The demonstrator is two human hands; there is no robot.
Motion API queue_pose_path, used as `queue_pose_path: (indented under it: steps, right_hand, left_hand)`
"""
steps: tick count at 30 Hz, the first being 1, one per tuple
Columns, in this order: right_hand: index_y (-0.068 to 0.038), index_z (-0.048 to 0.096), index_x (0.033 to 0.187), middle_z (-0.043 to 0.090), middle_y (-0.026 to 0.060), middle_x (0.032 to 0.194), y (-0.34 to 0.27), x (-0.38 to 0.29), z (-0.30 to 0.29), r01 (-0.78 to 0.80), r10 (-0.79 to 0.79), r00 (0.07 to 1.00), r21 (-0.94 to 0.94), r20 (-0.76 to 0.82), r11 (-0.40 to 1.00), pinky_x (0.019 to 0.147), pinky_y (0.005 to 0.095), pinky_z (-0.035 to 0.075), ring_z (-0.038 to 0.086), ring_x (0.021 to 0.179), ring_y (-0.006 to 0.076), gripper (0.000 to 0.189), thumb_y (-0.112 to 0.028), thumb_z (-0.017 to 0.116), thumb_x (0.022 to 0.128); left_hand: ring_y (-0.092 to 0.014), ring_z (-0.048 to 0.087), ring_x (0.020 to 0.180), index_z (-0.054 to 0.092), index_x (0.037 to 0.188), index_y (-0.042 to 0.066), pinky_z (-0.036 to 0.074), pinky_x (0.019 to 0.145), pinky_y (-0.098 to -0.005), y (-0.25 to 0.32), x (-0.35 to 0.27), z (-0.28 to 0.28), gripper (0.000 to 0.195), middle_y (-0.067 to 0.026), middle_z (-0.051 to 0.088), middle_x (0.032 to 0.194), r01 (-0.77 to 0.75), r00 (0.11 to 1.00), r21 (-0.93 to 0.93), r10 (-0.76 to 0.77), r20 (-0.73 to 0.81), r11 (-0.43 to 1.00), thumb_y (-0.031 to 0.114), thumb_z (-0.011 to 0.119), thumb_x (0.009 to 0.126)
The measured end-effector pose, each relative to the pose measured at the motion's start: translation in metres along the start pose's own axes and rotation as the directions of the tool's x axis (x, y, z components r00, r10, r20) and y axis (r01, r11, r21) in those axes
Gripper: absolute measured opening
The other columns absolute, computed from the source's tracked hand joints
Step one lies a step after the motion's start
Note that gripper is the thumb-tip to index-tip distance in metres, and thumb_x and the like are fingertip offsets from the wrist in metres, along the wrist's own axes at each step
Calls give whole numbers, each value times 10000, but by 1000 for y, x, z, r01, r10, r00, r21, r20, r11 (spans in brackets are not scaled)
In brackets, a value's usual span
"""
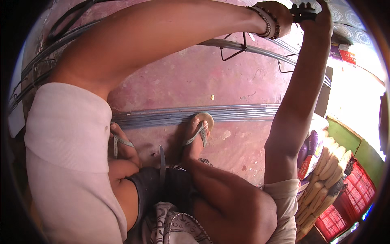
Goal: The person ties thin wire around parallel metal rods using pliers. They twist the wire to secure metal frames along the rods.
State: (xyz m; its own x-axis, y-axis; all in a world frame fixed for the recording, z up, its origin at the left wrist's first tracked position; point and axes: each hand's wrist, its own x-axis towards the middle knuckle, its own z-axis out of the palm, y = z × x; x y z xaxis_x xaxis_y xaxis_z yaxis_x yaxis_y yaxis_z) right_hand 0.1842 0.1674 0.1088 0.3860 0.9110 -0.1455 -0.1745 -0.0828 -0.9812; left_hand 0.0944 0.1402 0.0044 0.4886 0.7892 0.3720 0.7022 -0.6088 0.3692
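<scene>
Both arms reach up to the upper right, where my left hand and my right hand come close together. Bracelets circle the left wrist. Dark, ridged shapes lie between the hands; whether these are a held object or shaded fingers, I cannot tell. Beneath the arms runs a bundle of long steel bars with bent wire stirrups around it. Another bundle of thin steel rods lies across the reddish floor, with the toe end of one flip-flop over its edge.
Stacked bags and red mesh-like packs stand at the lower right by a green wall. A small yellowish piece lies on the floor between the bundles. Dark curved bars are at the upper left.
</scene>
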Motion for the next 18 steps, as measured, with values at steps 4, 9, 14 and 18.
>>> queue_pose_path:
  steps: [4, 9, 14, 18]
  right_hand:
    - [-106, 571, 1149, 503, 23, 918, 4, 40, -60, 803, -500, 565, -298, 656, 516, 733, 351, 513, 557, 835, 164, 315, -345, 661, 964]
    - [-191, 629, 916, 505, -67, 682, 12, 28, -7, -9, -233, 673, 323, 702, 946, 634, 263, 465, 539, 647, 105, 338, -512, 574, 1008]
    - [-158, 620, 951, 596, -19, 851, 38, 106, -101, -313, -356, 479, 535, 803, 785, 786, 358, 502, 586, 838, 168, 384, -540, 655, 939]
    - [-190, 572, 754, 476, -87, 675, 77, 90, -120, -319, -264, 741, 670, 617, 670, 684, 290, 434, 476, 653, 84, 428, -566, 752, 848]
  left_hand:
    - [-354, 727, 846, 760, 882, -22, 573, 770, -423, 21, 8, -43, 351, -217, 736, 865, 221, 974, -469, -222, 54, 855, 322, 707, 838]
    - [-227, 722, 721, 745, 868, -5, 603, 660, -357, -23, 17, -58, 349, -140, 737, 802, 419, 875, -755, -3, 484, 504, 344, 723, 876]
    - [-216, 671, 573, 705, 801, -18, 543, 512, -336, 18, 28, -38, 276, -109, 684, 679, 414, 882, -612, -129, 454, 674, 248, 673, 866]
    - [-251, 667, 553, 705, 832, -40, 552, 479, -376, 22, 28, -11, 283, -151, 676, 677, 398, 865, -530, -113, 490, 748, 233, 639, 866]
